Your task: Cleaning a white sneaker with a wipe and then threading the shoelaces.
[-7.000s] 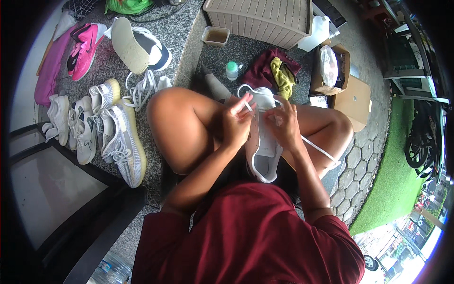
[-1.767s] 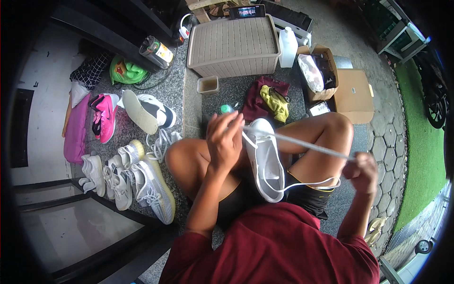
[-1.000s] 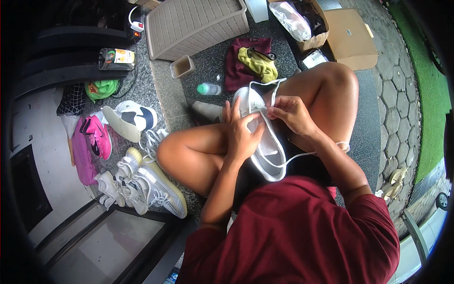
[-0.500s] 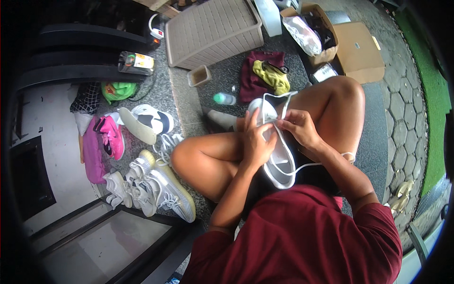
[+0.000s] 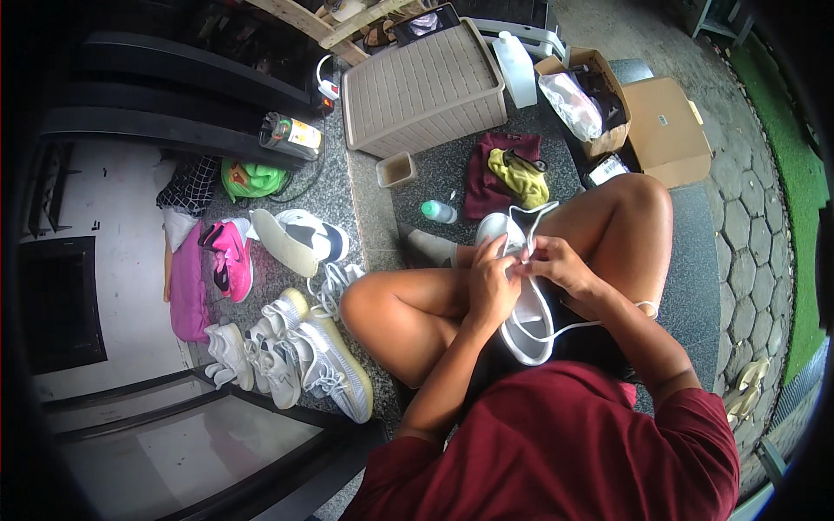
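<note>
A white sneaker (image 5: 532,347) lies in my lap, its toe pointing away from me. White shoelace (image 5: 565,329) is partly threaded through it; one long loose length loops over the shoe's opening toward my right knee, another loop stands near the toe. My left hand (image 5: 495,282) is closed on the sneaker's left side, fingertips bent in at the eyelets. From the right, my right hand (image 5: 560,266) pinches the shoelace there, its fingertips nearly meeting the left ones. The exact eyelet is hidden behind the fingers.
Several shoes stand at left, including a grey-white sneaker (image 5: 339,369), pink shoes (image 5: 233,260) and a black-and-white shoe (image 5: 317,239). Ahead are a bottle (image 5: 440,212), a plastic tub (image 5: 397,170), yellow cloth (image 5: 519,178), a beige storage box (image 5: 421,87) and an open carton (image 5: 615,139).
My left fingers, spread over the sneaker before, have bent in toward the eyelets and the right fingertips. The right hand keeps its pinch on the shoelace. The whole view has shifted slightly.
</note>
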Demonstrator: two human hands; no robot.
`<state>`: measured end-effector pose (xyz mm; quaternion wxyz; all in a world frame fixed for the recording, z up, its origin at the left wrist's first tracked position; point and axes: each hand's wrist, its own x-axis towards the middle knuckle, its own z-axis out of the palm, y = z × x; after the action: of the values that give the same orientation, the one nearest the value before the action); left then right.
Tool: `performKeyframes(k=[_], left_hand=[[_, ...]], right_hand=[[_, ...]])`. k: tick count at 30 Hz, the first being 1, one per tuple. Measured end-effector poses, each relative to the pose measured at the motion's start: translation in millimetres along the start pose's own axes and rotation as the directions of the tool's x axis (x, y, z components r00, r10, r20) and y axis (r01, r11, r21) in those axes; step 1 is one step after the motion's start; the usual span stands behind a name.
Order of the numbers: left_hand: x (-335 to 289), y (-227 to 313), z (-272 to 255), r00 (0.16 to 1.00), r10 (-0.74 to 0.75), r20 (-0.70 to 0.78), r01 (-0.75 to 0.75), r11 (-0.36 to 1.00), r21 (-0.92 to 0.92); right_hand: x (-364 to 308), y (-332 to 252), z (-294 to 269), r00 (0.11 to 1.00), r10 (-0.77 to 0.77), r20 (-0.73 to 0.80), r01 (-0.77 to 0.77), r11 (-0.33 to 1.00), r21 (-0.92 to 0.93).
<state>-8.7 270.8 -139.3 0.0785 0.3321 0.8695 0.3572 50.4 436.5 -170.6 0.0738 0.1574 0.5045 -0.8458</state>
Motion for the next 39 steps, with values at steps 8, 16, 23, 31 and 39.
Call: performKeyframes(k=[8,16,23,31,39], left_hand=[[-26.2,-2.2,-97.5,0.985,-0.023,-0.171,0.062,0.971,0.229],[-144.7,-11.4,-294.3,0.698,-0.070,-0.713,0.493,0.769,0.408],[-170.2,4.2,-297.4,0.639,0.076,-0.766,0.466,0.754,0.463],[-175.4,9.2,-301.9,0.956,-0.207,-0.207,0.204,0.978,-0.036],[-44.8,34.3,-96.8,0.995,-0.049,-0.090,0.058,0.993,0.103]], right_hand=[[8.5,5.0,-14.3,0.999,0.049,0.014,-0.046,0.985,-0.167],[4.2,3.7,-12.9,0.997,0.060,0.039,-0.056,0.994,-0.096],[0.8,-1.5,-4.6,0.996,0.082,0.037,-0.076,0.989,-0.130],[1.6,-8.8,-12.0,0.987,-0.124,0.099,0.142,0.970,-0.198],[4.9,-4.9,3.0,0.737,-0.667,0.107,0.412,0.318,-0.854]])
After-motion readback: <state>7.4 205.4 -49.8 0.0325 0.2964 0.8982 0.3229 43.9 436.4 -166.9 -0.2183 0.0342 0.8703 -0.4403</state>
